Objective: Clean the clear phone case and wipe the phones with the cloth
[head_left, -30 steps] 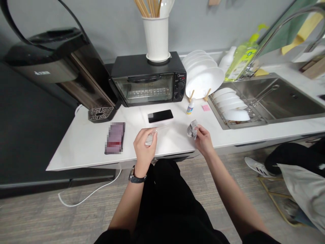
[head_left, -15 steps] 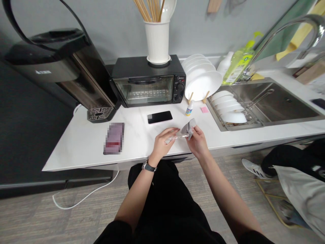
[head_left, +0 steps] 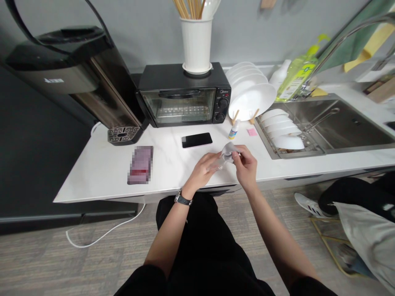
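The fingers of the left hand (head_left: 201, 172) are closed on a clear plastic piece (head_left: 218, 165), which sticks out past them toward the other hand. The fingers of the right hand (head_left: 246, 166) pinch a crumpled grey cloth (head_left: 227, 151), bunched at their tips. Cloth and plastic meet in the space between the two sets of fingers, above the front part of the white counter (head_left: 105, 174); the exact line of contact is hidden.

Just beyond the left fingers, a phone (head_left: 197, 140) lies flat with its dark screen up. Beyond the right fingers, a small white bottle (head_left: 233, 130) with a yellow base stands upright, and a pink note (head_left: 252, 132) lies just to its right. Well to the left of the left fingers is a purplish item (head_left: 140, 165), its details blurred out. Farther back, beyond the phone, sits a black toaster oven (head_left: 185, 105), with white plates (head_left: 254, 100) racked beside it.
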The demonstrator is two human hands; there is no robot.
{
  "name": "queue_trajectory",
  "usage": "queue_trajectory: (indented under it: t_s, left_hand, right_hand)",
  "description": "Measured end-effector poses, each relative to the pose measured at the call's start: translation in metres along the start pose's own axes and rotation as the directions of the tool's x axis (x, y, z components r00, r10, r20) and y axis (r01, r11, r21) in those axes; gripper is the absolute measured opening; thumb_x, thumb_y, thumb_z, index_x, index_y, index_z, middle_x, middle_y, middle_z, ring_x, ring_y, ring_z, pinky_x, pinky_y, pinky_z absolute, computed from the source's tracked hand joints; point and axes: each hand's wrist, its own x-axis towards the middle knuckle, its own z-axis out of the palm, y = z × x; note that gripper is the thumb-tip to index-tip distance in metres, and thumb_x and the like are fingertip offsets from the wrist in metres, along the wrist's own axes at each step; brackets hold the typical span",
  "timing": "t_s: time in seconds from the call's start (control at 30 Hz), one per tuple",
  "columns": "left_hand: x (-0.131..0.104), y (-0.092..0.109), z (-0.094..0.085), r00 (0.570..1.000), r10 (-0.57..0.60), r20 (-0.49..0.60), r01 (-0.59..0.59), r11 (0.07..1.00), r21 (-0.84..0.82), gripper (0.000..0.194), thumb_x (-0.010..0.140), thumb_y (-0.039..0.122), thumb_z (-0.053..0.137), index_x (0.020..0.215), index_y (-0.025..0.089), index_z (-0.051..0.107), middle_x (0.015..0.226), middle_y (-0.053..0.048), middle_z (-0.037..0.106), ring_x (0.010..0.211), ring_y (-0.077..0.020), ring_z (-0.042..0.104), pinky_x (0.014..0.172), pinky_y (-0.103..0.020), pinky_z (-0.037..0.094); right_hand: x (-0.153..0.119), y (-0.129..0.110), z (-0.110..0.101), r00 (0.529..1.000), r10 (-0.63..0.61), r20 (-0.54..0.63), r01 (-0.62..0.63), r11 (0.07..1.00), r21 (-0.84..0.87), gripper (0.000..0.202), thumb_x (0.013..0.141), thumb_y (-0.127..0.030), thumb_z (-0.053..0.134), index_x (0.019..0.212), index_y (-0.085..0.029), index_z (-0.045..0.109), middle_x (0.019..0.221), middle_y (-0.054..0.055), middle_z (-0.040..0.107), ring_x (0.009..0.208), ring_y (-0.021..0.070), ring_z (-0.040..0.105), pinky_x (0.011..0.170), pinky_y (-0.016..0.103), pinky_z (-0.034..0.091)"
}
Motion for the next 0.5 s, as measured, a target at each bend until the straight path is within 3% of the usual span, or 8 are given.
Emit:
queue_trajectory:
  t_s: [0.13,0.3,0.4,0.5]
  left_hand:
    - [0.0,-0.004,0.0,1.0,-0.004,-0.017,0.004,1.0,-0.004,0.045,0.108,0.039,0.053,0.152,0.028,0.055,0.132,-0.012,0.065,0.127,-0.0271,0.061,0.112,-0.047,0.051]
    - [0.0,-0.004,0.0,1.0,0.002,-0.029,-0.004,0.999,-0.054,0.039,0.108,0.034,0.054,0.146,0.026,0.058,0.137,-0.012,0.065,0.131,-0.0275,0.061,0.116,-0.049,0.05]
    - [0.0,-0.003,0.0,1.0,-0.006,-0.019,0.005,0.997,-0.082,0.043,0.108,0.029,0.053,0.15,0.027,0.054,0.144,-0.012,0.061,0.137,-0.0264,0.058,0.121,-0.048,0.046]
    - [0.001,-0.003,0.001,1.0,0.002,-0.024,-0.003,1.0,-0.021,0.043,0.108,0.03,0.052,0.15,0.026,0.055,0.138,-0.012,0.063,0.132,-0.0268,0.059,0.118,-0.047,0.047]
  right_hand:
    - [-0.006,-0.01,0.004,0.984,-0.133,0.119,0.15,0.978,-0.144,0.023,0.105,-0.04,0.059,0.104,-0.029,0.079,0.118,0.007,0.072,0.112,0.0254,0.066,0.096,0.045,0.056]
    - [-0.026,-0.011,0.012,0.906,-0.327,0.268,0.385,0.9,-0.204,0.031,0.107,-0.029,0.051,0.129,-0.031,0.073,0.127,0.007,0.076,0.133,0.0296,0.064,0.12,0.06,0.044]
    - [-0.031,-0.001,0.011,0.836,-0.429,0.343,0.522,0.815,-0.252,0.037,0.105,-0.024,0.056,0.138,-0.033,0.068,0.134,0.005,0.075,0.14,0.0284,0.062,0.128,0.063,0.034]
    - [-0.026,0.015,0.001,0.814,-0.49,0.311,0.57,0.774,-0.274,0.042,0.104,-0.017,0.056,0.14,-0.035,0.067,0.137,0.004,0.075,0.138,0.0254,0.064,0.127,0.058,0.039]
